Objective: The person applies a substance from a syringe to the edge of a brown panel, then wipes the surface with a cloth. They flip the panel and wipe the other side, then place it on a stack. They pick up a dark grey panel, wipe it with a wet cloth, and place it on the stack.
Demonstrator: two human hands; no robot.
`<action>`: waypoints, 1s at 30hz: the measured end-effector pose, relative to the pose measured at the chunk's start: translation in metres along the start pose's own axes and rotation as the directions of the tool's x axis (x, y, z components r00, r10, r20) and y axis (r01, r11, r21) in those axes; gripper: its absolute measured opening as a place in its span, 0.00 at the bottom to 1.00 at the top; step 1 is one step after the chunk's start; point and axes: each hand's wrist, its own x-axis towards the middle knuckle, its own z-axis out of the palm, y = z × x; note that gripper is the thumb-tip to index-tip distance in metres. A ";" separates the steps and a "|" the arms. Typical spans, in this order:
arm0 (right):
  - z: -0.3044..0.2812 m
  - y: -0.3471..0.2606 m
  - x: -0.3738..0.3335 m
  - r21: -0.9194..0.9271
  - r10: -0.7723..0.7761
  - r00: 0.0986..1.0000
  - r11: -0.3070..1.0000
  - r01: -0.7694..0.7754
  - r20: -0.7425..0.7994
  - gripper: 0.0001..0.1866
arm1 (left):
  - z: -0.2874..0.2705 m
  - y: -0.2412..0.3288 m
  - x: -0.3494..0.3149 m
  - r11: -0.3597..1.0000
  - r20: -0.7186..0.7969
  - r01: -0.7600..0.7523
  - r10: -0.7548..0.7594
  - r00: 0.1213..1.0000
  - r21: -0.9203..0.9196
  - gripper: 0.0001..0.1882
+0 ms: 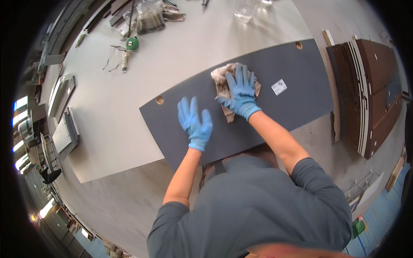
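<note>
A dark grey flat panel (275,109) lies in front of me, with a round hole near each of its far corners and a white label (278,87) on its right half. My right hand (241,92), in a light blue glove, rests flat on a crumpled beige rag (223,88) with its fingers stretched out over the cloth. The rag spreads out past the palm toward the left. My left hand (194,122), gloved the same way, is over the left part of the panel with fingers extended and nothing in it. Whether it touches the surface I cannot tell.
The panel lies on a large light-coloured table (112,112). Farther off are a green tape measure (132,43), plastic bags (149,17) and a clear cup (244,12). Brown panels (376,94) stand stacked at the right. Small grey-white pieces (64,135) lie at the table's left side.
</note>
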 end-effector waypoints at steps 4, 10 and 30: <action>0.012 -0.008 -0.002 -0.024 -0.064 0.998 0.998 0.063 -0.020 0.49 | -0.009 -0.025 -0.013 0.973 -0.062 0.142 -0.133 0.989 0.180 0.33; 0.002 0.004 0.000 0.041 -0.092 0.996 0.995 0.092 -0.014 0.42 | 0.057 0.021 0.015 0.994 0.059 -0.047 0.041 0.997 0.103 0.43; -0.031 0.195 -0.170 0.178 0.575 0.493 0.749 -0.639 -0.653 0.43 | 0.128 0.025 0.084 0.952 0.171 -0.052 -0.001 0.985 0.300 0.46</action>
